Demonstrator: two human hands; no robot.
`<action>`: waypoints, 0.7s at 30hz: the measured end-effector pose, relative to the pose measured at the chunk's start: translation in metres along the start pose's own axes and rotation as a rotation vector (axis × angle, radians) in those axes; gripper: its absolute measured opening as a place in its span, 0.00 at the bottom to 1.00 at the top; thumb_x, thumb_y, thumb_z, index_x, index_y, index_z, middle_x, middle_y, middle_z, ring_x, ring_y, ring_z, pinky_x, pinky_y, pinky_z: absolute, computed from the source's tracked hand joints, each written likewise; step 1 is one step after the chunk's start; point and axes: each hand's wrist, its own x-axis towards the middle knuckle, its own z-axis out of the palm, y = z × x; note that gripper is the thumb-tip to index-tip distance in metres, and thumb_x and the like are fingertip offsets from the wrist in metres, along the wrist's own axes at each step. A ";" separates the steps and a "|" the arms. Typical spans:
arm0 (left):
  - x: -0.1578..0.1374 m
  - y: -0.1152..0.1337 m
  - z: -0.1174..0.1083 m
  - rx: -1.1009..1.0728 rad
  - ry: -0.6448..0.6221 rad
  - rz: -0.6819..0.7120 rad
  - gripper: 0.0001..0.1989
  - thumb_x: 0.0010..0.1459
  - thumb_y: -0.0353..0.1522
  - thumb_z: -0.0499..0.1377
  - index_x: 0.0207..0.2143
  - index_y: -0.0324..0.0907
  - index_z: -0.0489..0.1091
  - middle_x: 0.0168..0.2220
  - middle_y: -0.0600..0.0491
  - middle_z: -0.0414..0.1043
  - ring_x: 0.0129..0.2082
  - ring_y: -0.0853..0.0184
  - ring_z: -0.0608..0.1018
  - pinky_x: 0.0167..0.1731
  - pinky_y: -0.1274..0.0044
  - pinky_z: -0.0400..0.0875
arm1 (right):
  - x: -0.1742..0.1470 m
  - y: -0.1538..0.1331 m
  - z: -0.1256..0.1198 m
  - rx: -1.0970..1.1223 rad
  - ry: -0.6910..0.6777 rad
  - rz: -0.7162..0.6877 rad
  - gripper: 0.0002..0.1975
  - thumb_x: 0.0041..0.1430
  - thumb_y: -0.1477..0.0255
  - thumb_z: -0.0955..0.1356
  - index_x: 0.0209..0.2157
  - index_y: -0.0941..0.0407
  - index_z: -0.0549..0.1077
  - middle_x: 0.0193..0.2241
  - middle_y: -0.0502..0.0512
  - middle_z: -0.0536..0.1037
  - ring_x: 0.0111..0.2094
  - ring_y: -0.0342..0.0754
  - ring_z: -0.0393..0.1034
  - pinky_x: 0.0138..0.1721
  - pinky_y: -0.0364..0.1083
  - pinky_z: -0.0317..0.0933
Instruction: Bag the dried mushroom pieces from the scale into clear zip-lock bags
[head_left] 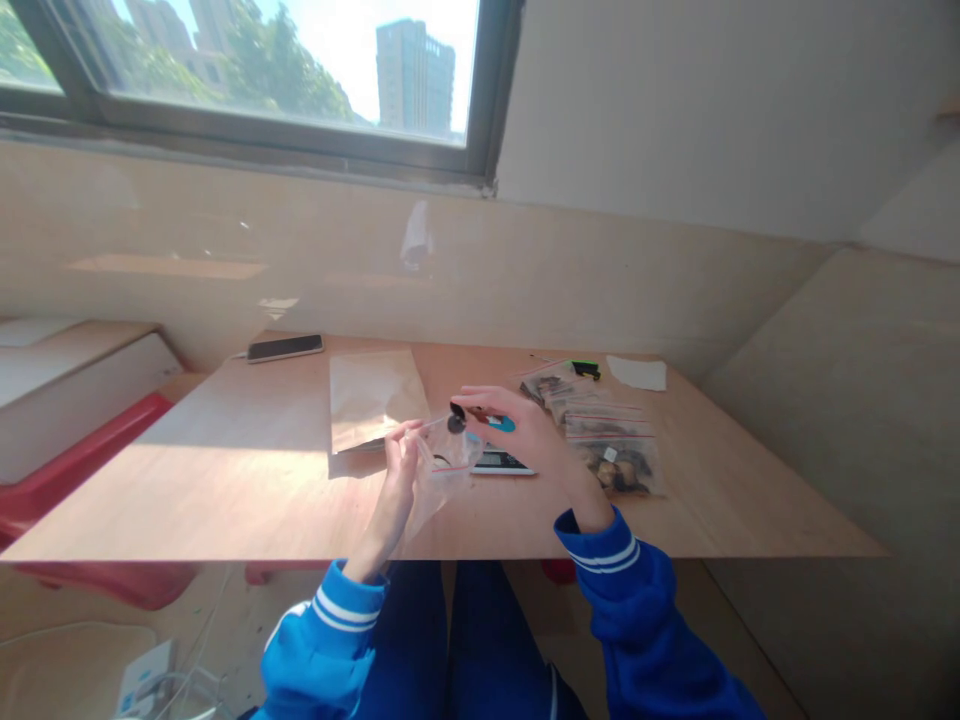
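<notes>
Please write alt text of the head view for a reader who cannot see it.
A person's left hand holds a clear plastic bag, and the right hand holds a small dark piece at the bag's top. On the wooden table, a partly hidden scale lies nearby, with filled bags to the right and a brown packet to the left.

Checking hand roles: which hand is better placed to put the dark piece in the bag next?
Right hand, probably: it holds the dark piece near the top of the bag, while the left hand grips the bag's edge.
</notes>
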 end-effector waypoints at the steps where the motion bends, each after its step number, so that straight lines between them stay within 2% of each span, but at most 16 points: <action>1: 0.001 0.001 0.002 0.017 0.012 -0.003 0.21 0.60 0.49 0.51 0.49 0.47 0.60 0.55 0.47 0.65 0.56 0.60 0.68 0.55 0.65 0.62 | 0.002 -0.006 0.000 -0.030 -0.061 -0.020 0.17 0.59 0.65 0.68 0.51 0.47 0.74 0.55 0.52 0.72 0.55 0.49 0.66 0.56 0.49 0.61; 2: 0.001 0.003 0.003 0.027 0.018 -0.007 0.21 0.61 0.49 0.50 0.50 0.48 0.59 0.56 0.47 0.64 0.56 0.60 0.68 0.54 0.65 0.62 | 0.004 -0.006 0.000 -0.044 -0.081 -0.029 0.18 0.60 0.65 0.67 0.53 0.46 0.72 0.56 0.52 0.70 0.57 0.49 0.65 0.57 0.50 0.60; 4: 0.000 0.005 0.005 0.010 0.013 -0.023 0.21 0.61 0.50 0.49 0.50 0.49 0.57 0.56 0.47 0.65 0.56 0.61 0.69 0.53 0.66 0.64 | 0.007 0.010 -0.001 -0.053 -0.009 -0.019 0.19 0.62 0.64 0.65 0.55 0.47 0.70 0.58 0.52 0.69 0.59 0.49 0.62 0.57 0.50 0.59; 7: -0.002 0.007 0.004 -0.020 0.003 -0.056 0.21 0.61 0.50 0.49 0.51 0.49 0.57 0.57 0.46 0.65 0.56 0.61 0.70 0.52 0.67 0.65 | 0.011 0.062 -0.002 -0.186 0.194 0.066 0.18 0.65 0.65 0.62 0.55 0.50 0.70 0.58 0.55 0.69 0.60 0.49 0.60 0.60 0.52 0.54; 9: -0.003 0.007 0.002 -0.014 0.009 -0.077 0.22 0.61 0.50 0.48 0.51 0.49 0.57 0.57 0.46 0.65 0.57 0.61 0.69 0.53 0.68 0.64 | 0.013 0.098 0.000 -0.379 0.178 0.169 0.21 0.61 0.65 0.66 0.56 0.51 0.68 0.60 0.59 0.66 0.63 0.53 0.55 0.62 0.55 0.50; 12: -0.003 0.008 0.001 -0.026 0.017 -0.086 0.24 0.60 0.51 0.48 0.52 0.48 0.57 0.57 0.45 0.66 0.56 0.61 0.70 0.54 0.67 0.63 | 0.015 0.134 0.007 -0.602 0.023 0.262 0.29 0.56 0.63 0.70 0.59 0.53 0.65 0.61 0.64 0.63 0.64 0.58 0.52 0.61 0.58 0.51; 14: -0.002 0.008 0.001 -0.033 0.026 -0.082 0.24 0.60 0.52 0.49 0.52 0.48 0.57 0.57 0.44 0.66 0.56 0.60 0.71 0.54 0.66 0.64 | 0.016 0.144 0.011 -0.683 -0.012 0.260 0.28 0.55 0.64 0.71 0.57 0.54 0.67 0.58 0.65 0.67 0.61 0.59 0.57 0.59 0.57 0.54; 17: -0.002 0.008 0.000 -0.026 0.057 -0.076 0.24 0.60 0.51 0.49 0.52 0.47 0.57 0.58 0.43 0.65 0.56 0.59 0.70 0.55 0.66 0.63 | 0.018 0.148 0.014 -0.715 0.017 0.223 0.19 0.58 0.68 0.69 0.51 0.56 0.73 0.51 0.64 0.74 0.55 0.56 0.65 0.56 0.54 0.58; 21: -0.002 0.010 -0.003 -0.012 0.067 -0.078 0.22 0.61 0.49 0.49 0.52 0.48 0.56 0.57 0.45 0.67 0.56 0.61 0.70 0.54 0.67 0.63 | 0.014 0.152 0.011 -0.694 0.047 0.182 0.15 0.61 0.75 0.64 0.49 0.57 0.73 0.49 0.61 0.76 0.52 0.52 0.68 0.55 0.51 0.59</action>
